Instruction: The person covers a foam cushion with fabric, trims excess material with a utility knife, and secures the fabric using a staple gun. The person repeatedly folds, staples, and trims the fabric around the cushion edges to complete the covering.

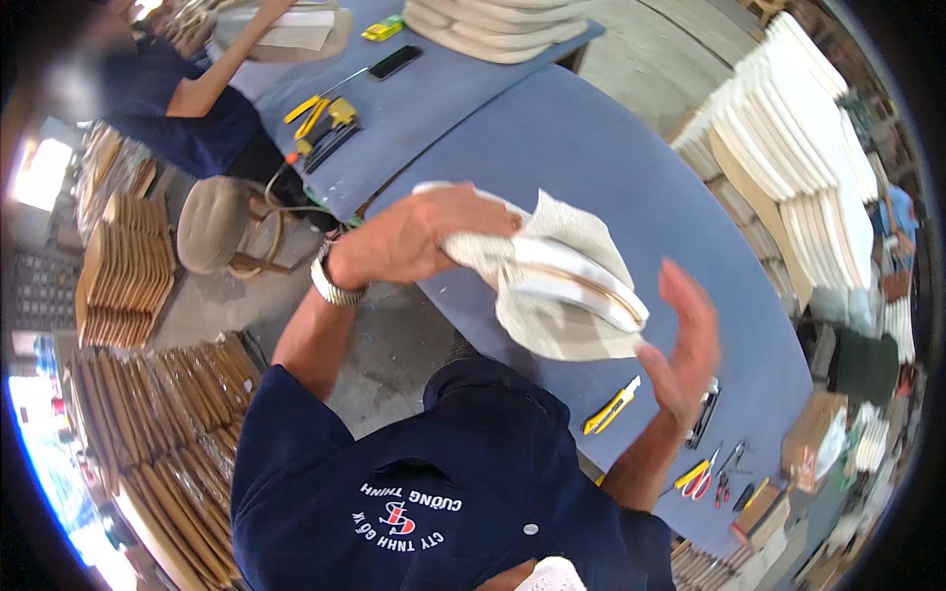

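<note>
My left hand [429,234], a metal watch at its wrist, grips one end of a chair pad [581,284]. The pad is held tilted above the blue table, edge toward me. White foam and a thin brown board edge show in it, with loose beige fabric [567,335] spreading out on both sides. My right hand [685,340] is a little blurred beside the pad's other end. Its thumb and fingers are apart with nothing between them, and the thumb comes close to the fabric; whether it touches I cannot tell. A yellow box cutter [611,406] lies below the pad.
On the blue table [729,295] lie a black stapler-like tool [704,416], red-handled scissors [698,483] and pliers [723,487]. A co-worker [202,108] handles another pad at the adjoining table. Stacked white pads [788,128] stand right; wooden panels [168,414] and a chair [212,227] stand left.
</note>
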`<state>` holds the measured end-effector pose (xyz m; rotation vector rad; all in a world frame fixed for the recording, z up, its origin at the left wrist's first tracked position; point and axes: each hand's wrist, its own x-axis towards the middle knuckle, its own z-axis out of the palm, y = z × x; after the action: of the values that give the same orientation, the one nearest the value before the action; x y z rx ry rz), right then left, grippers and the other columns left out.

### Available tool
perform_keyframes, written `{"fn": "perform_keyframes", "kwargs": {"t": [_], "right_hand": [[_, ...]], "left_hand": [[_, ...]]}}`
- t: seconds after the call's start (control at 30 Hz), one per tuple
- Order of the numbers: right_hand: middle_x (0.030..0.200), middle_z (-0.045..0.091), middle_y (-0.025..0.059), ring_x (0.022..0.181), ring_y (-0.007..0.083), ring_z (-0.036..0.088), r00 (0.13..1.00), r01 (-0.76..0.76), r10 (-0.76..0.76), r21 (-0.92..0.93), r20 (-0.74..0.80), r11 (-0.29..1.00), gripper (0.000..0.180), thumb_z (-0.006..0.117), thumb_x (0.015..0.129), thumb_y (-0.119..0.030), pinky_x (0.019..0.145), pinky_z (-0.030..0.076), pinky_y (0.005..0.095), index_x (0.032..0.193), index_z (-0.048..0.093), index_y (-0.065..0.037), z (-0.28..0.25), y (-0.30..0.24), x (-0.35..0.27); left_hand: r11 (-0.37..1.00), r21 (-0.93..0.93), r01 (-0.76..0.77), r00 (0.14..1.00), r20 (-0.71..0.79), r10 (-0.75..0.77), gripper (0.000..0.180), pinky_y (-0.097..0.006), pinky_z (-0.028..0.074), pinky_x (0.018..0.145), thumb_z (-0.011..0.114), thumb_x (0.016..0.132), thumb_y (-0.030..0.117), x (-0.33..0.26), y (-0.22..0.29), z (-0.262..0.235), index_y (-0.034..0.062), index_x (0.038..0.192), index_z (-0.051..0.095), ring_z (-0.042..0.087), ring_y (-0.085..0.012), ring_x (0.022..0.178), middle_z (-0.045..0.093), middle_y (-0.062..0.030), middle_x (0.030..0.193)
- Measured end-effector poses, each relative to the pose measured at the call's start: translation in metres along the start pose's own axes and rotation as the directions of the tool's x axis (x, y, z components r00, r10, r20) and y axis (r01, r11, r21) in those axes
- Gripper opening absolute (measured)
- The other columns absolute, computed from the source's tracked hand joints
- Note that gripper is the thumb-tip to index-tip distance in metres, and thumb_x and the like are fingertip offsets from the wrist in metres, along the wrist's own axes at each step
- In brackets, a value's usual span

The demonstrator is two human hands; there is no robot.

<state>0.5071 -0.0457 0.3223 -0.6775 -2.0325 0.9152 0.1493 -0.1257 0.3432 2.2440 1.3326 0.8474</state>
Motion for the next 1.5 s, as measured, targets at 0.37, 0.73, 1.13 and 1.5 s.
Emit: {"fn": "perform_keyframes", "kwargs": {"t": [0.37,0.73,1.13,1.5], "right_hand": [[0.122,0.067,0.0172,0.102,0.0331,0.066,0.968,-0.240,0.240,-0.011,0.069,0.971,0.044,0.071,0.091,-0.036,0.087,0.051,0.0404,0.120,0.067,-0.004,0.051,0.077,0.068],[0.093,0.074,0.0092,0.084,0.0161,0.066,0.908,-0.302,0.357,0.249,-0.218,0.920,0.032,0.053,0.105,-0.025,0.075,0.050,0.0329,0.110,0.068,0.002,0.095,0.112,0.051],[0.104,0.071,0.0080,0.090,0.0122,0.064,0.652,-0.473,0.734,0.653,-0.193,0.592,0.045,0.053,0.106,-0.035,0.079,0.051,0.0287,0.119,0.066,0.006,0.097,0.128,-0.004],[0.100,0.070,0.0050,0.090,0.0132,0.060,0.536,-0.587,0.828,0.634,-0.163,0.504,0.041,0.054,0.105,-0.032,0.082,0.048,0.0304,0.115,0.066,0.007,0.115,0.169,-0.076]], "left_hand": [[0.988,-0.155,0.019,0.967,-0.248,-0.057,0.071,-0.048,0.019,0.124,0.073,0.080,0.000,0.076,-0.028,0.025,0.0187,0.146,0.052,0.023,-0.0343,0.153,0.025,-0.0158,0.166],[0.618,-0.705,0.349,0.692,-0.250,-0.677,0.053,-0.033,0.051,0.087,0.047,0.108,0.040,0.034,-0.036,0.219,-0.0083,0.123,0.060,0.059,-0.0125,0.101,0.068,-0.0085,0.111],[0.845,-0.201,0.495,0.831,-0.174,-0.528,0.055,-0.042,0.043,0.060,0.049,0.106,0.040,0.089,-0.049,0.167,-0.0088,0.083,0.060,0.048,-0.0237,0.065,0.050,-0.0225,0.065],[0.682,-0.258,0.684,0.711,0.030,-0.702,0.050,-0.042,0.049,0.075,0.051,0.104,0.040,0.077,-0.064,0.205,-0.0075,0.106,0.068,0.067,-0.0302,0.077,0.069,-0.0250,0.082]]}}
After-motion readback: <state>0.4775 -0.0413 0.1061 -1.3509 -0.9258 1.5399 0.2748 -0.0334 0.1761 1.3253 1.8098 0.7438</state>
